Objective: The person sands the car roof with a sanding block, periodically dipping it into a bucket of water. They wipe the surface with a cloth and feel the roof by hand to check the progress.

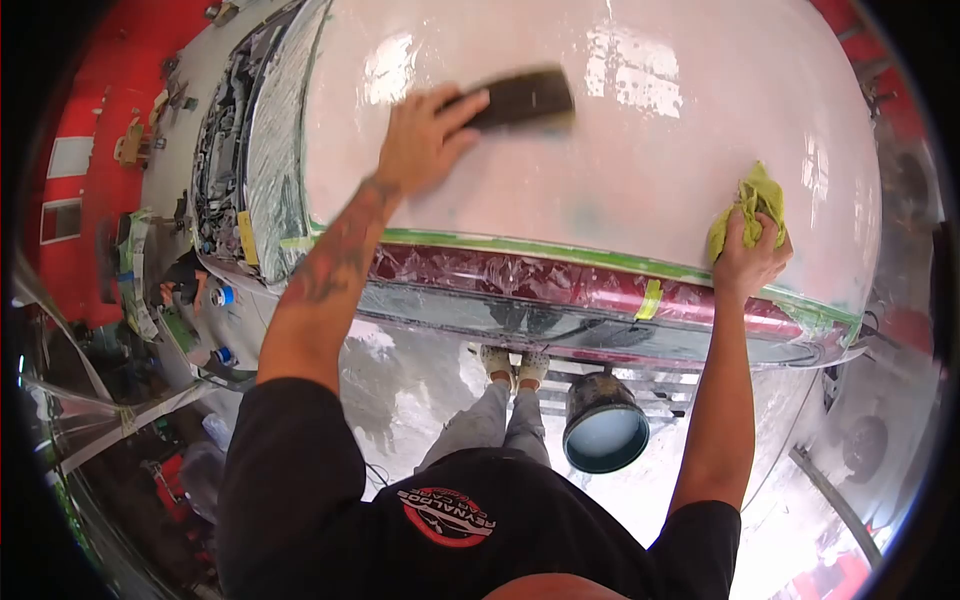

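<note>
Left hand (pixel 425 140) is closed over the near end of the block (pixel 520 100), fingers spread across its top and the thumb low along the side; blur hides just how tightly it grips. The block sits on the pale, wet-looking roof (pixel 560 190), toward its far left part, its long side running out to the right of the hand. It looks light and fairly stiff, likely slippery where damp, and hard to break. A broad hold across its back, palm flat and pressure even, should suit it better than a pinch at one end, which could let it tip or skid.

Right hand (pixel 750 262) is bunched round the cloth (pixel 748 212), near the roof's right edge. The cloth is soft and limp, crumpled up past the fingers, so it can be taken anywhere; a gathered fistful keeps it from trailing. Whether it is soaked cannot be told.

Around the roof, green tape (pixel 560 248) runs along the near edge, above a maroon rail (pixel 480 275) covered in wrinkled film and a dark side window (pixel 470 312). A short yellow strip (pixel 650 299) crosses the rail. Film also covers the windshield (pixel 275 160) at left. Below, a bucket (pixel 606 438) of cloudy liquid stands just beside the person's shoes (pixel 533 368).
</note>
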Available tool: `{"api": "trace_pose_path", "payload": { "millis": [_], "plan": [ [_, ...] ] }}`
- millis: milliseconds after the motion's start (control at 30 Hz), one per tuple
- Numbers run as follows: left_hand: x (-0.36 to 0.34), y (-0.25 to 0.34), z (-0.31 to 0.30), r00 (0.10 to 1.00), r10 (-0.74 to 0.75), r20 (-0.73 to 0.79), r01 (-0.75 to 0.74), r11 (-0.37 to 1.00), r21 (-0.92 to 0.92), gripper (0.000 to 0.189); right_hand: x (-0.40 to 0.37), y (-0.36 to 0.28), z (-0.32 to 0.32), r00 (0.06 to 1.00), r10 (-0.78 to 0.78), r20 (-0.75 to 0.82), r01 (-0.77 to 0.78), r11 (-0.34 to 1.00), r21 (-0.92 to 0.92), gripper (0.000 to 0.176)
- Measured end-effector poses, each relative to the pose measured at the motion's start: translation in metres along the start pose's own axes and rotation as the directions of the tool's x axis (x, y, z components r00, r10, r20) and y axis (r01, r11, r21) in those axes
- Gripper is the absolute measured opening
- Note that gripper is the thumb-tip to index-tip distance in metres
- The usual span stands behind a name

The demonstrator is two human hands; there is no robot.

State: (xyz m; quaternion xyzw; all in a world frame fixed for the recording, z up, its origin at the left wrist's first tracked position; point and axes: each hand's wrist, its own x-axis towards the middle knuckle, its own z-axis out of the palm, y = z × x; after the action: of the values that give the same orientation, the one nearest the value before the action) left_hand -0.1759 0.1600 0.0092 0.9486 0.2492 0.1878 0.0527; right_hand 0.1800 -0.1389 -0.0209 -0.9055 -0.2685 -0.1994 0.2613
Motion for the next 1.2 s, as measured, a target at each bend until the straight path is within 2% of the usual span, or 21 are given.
{"api": "trace_pose_path", "payload": {
  "millis": [33, 67, 133, 200, 267, 367, 400, 467, 500, 533, 633, 667, 767, 833, 933, 1067, 1167, 1200],
  "plan": [
    [0.014, -0.003, 0.002, 0.998, -0.033, -0.060, 0.032, 0.999, -0.017, 0.052, -0.003, 0.004, -0.001, 1.000, -0.002, 0.004, 0.002, 1.000, 0.016, 0.039],
    [0.006, -0.002, 0.004, 0.998, -0.037, -0.054, 0.036, 0.999, -0.027, 0.052, -0.004, 0.006, -0.002, 1.000, -0.004, 0.011, 0.004, 1.000, 0.005, 0.039],
    [-0.018, -0.011, -0.009, 0.996, 0.085, 0.003, -0.085, 0.996, -0.020, 0.051, -0.003, 0.006, -0.001, 1.000, 0.021, 0.012, -0.021, 0.999, 0.031, 0.040],
    [-0.086, -0.029, -0.038, 0.990, 0.058, 0.129, -0.055, 0.998, -0.029, 0.051, 0.000, 0.004, 0.000, 0.999, 0.035, 0.009, -0.035, 0.999, 0.029, 0.041],
    [-0.148, -0.054, -0.054, 0.984, 0.027, 0.177, -0.020, 0.999, -0.040, 0.050, -0.002, -0.001, -0.002, 0.997, 0.071, 0.018, -0.071, 0.997, 0.017, 0.043],
    [-0.131, -0.022, -0.047, 0.989, 0.045, 0.143, -0.042, 0.999, -0.025, 0.049, 0.004, -0.014, 0.001, 0.986, 0.157, 0.053, -0.152, 0.984, -0.089, 0.046],
    [-0.111, -0.003, -0.036, 0.983, 0.129, 0.133, -0.124, 0.991, -0.048, 0.050, 0.004, -0.013, 0.002, 0.985, 0.170, 0.044, -0.165, 0.983, -0.085, 0.047],
    [-0.058, 0.062, -0.006, 0.964, 0.258, 0.064, -0.250, 0.962, -0.107, 0.052, 0.003, -0.012, 0.003, 0.985, 0.169, 0.039, -0.165, 0.982, -0.089, 0.048],
    [-0.034, 0.098, 0.009, 0.950, 0.298, 0.094, -0.289, 0.952, -0.098, 0.053, 0.003, -0.012, 0.003, 0.983, 0.177, 0.046, -0.173, 0.982, -0.081, 0.047],
    [-0.014, 0.125, 0.024, 0.944, 0.326, 0.051, -0.319, 0.941, -0.111, 0.054, 0.003, -0.010, 0.001, 0.981, 0.188, 0.052, -0.184, 0.980, -0.074, 0.047],
    [-0.021, 0.118, 0.024, 0.944, 0.327, 0.036, -0.321, 0.940, -0.118, 0.054, 0.003, 0.000, 0.003, 0.990, 0.138, 0.031, -0.136, 0.989, -0.051, 0.047],
    [-0.040, 0.096, 0.010, 0.945, 0.326, 0.035, -0.322, 0.942, -0.090, 0.053, 0.003, -0.002, 0.005, 0.990, 0.137, 0.036, -0.135, 0.990, -0.050, 0.047],
    [-0.114, 0.003, -0.038, 0.979, 0.159, 0.127, -0.158, 0.987, -0.019, 0.054, 0.005, -0.005, 0.003, 0.987, 0.158, 0.023, -0.156, 0.987, -0.048, 0.044],
    [-0.152, -0.036, -0.053, 0.988, 0.079, 0.133, -0.076, 0.997, -0.027, 0.056, 0.004, -0.012, 0.002, 0.983, 0.184, 0.029, -0.181, 0.981, -0.069, 0.044],
    [-0.127, 0.011, -0.033, 0.991, 0.121, 0.063, -0.118, 0.992, -0.045, 0.058, 0.004, -0.012, 0.004, 0.976, 0.214, 0.037, -0.210, 0.974, -0.089, 0.044],
    [-0.045, 0.133, 0.020, 0.980, 0.194, -0.034, -0.196, 0.976, -0.095, 0.057, 0.001, -0.008, 0.003, 0.978, 0.204, 0.039, -0.201, 0.976, -0.087, 0.043],
    [-0.033, 0.135, 0.023, 0.962, 0.271, -0.017, -0.270, 0.951, -0.148, 0.055, 0.002, -0.001, 0.004, 0.989, 0.144, 0.045, -0.141, 0.988, -0.059, 0.048],
    [-0.046, 0.118, 0.009, 0.961, 0.277, 0.016, -0.275, 0.958, -0.086, 0.055, 0.001, 0.001, 0.003, 0.988, 0.144, 0.058, -0.141, 0.989, -0.051, 0.048]
  ]
}}
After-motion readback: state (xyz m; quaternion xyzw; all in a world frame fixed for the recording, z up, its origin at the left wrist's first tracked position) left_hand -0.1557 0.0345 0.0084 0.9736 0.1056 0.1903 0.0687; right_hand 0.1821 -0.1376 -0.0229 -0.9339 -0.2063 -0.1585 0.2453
